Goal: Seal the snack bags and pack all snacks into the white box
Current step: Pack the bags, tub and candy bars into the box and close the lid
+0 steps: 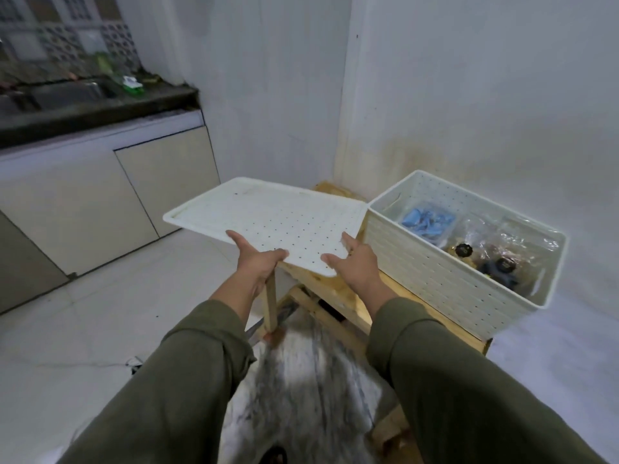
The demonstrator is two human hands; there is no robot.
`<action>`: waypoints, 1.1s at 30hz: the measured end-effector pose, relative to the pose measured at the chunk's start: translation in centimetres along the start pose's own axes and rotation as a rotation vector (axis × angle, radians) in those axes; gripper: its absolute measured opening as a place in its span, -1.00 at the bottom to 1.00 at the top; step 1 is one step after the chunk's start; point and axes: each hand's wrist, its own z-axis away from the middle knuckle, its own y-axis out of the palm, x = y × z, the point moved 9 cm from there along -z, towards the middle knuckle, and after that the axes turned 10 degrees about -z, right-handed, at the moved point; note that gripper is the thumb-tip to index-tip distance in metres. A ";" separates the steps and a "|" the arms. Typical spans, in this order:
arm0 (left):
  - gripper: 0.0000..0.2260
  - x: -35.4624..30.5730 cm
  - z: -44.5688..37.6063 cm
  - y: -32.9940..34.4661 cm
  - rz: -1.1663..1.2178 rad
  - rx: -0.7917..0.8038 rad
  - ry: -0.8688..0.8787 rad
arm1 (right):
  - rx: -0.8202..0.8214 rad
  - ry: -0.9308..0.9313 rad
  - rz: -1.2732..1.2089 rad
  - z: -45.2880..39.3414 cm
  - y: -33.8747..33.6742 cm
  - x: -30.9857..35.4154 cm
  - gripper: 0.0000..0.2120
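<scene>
The white box (435, 272) stands uncovered on a low wooden table (338, 289) at the right, with clear snack bags (495, 249) and a blue-filled bag (427, 221) inside it. A flat white perforated lid (268, 216) is held level in the air to the left of the box. My left hand (256, 259) grips the lid's near edge, thumb on top. My right hand (355, 262) holds the lid's near right corner, thumb on top and fingers beneath.
A kitchen counter with a sink (67, 92) and cream cabinet doors (167, 175) runs along the left. White walls meet in the corner behind the table. A grey-white furry rug (301, 380) lies on the pale tiled floor (83, 329) below my arms.
</scene>
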 end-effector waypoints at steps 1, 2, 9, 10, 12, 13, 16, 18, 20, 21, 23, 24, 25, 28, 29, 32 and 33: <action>0.15 0.0 0.7 -0.2 0.010 -0.014 0.000 | 0.011 -0.007 0.000 0.4 -0.1 0.2 -0.27; 0.14 0.0 1.4 -0.3 0.018 -0.029 0.000 | 0.019 -0.017 0.000 0.8 -0.3 0.5 -0.28; 0.17 0.1 5.0 -0.7 0.090 -0.079 -0.001 | 0.027 -0.078 -0.005 2.3 -1.3 1.6 -0.30; 0.18 -0.1 5.5 -0.6 0.097 -0.079 0.006 | 0.030 -0.083 -0.008 2.6 -1.5 1.6 -0.30; 0.19 -0.6 6.1 -0.2 0.089 -0.079 0.023 | 0.028 -0.093 -0.013 3.1 -2.1 1.7 -0.30; 0.19 -1.0 6.5 0.2 0.074 -0.073 0.031 | 0.018 -0.098 -0.011 3.4 -2.7 1.8 -0.30; 0.18 -2.2 7.8 2.4 -0.005 -0.073 0.048 | -0.035 -0.112 0.015 4.0 -5.5 1.7 -0.28; 0.18 -2.9 8.6 4.5 -0.036 -0.060 0.056 | -0.073 -0.115 0.040 4.4 -7.9 1.3 -0.27; 0.17 -3.8 9.3 7.0 -0.049 -0.027 0.078 | -0.112 -0.113 0.056 4.9 -10.5 1.0 -0.26; 0.16 -4.2 9.6 8.4 -0.052 -0.004 0.087 | -0.132 -0.113 0.061 5.2 -11.8 0.8 -0.26; 0.16 -5.0 10.0 11.3 -0.066 0.057 0.101 | -0.176 -0.106 0.065 5.8 -14.5 0.1 -0.27; 0.15 -5.3 10.2 12.7 -0.075 0.087 0.106 | -0.202 -0.096 0.071 6.0 -15.8 -0.3 -0.28; 0.16 -5.4 10.3 14.2 -0.082 0.115 0.106 | -0.227 -0.084 0.079 6.3 -17.1 -0.8 -0.29; 0.16 -5.4 10.9 18.6 -0.108 0.205 0.089 | -0.299 -0.029 0.098 6.9 -20.8 -2.8 -0.29; 0.16 -5.3 11.1 20.0 -0.117 0.229 0.081 | -0.319 -0.018 0.109 7.0 -21.9 -3.4 -0.29; 0.15 -5.3 11.4 24.0 -0.129 0.301 0.056 | -0.369 0.021 0.134 7.0 -24.9 -4.9 -0.30; 0.15 -5.2 11.1 25.2 -0.133 0.324 0.047 | -0.386 0.030 0.148 6.8 -25.8 -5.3 -0.32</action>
